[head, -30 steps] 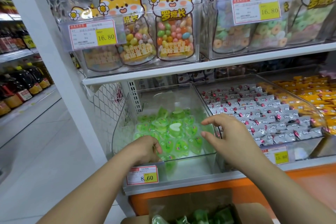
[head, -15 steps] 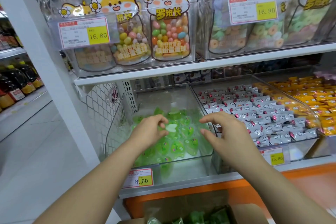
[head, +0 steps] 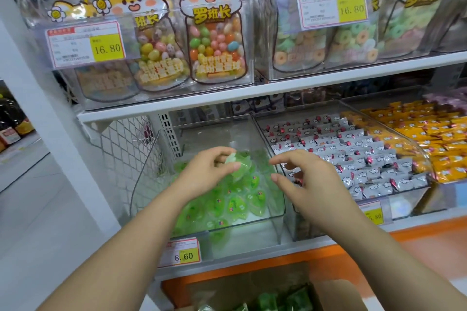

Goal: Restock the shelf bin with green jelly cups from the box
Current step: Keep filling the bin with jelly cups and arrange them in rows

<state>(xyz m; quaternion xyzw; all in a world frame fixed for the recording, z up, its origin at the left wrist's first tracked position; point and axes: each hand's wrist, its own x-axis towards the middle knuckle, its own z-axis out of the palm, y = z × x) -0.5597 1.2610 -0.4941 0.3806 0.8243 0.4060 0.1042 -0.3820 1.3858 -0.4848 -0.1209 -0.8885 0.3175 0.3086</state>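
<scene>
Up from the front lip of the bin [head: 249, 236], where it sat a second ago, the left hand [head: 209, 174] has come to hover over the middle of the bin, and it now pinches one green cup [head: 238, 165] between thumb and fingertips, pale lid tipped toward the back; the right hand [head: 313, 182] has hardly shifted, poised over the bin's right wall with fingers loosely curled and nothing in them; under both hands the pile [head: 235, 203] of cups covers the bin floor toward the front, while the back of the bin looks bare; below the bin the box [head: 333, 293] stands open with more green cups showing inside; the step in hand seems to be tidying or placing a single cup on the pile; next, I judge, that cup wants setting down flat where the pile is thin, then both hands must drop to the box for another load.
</scene>
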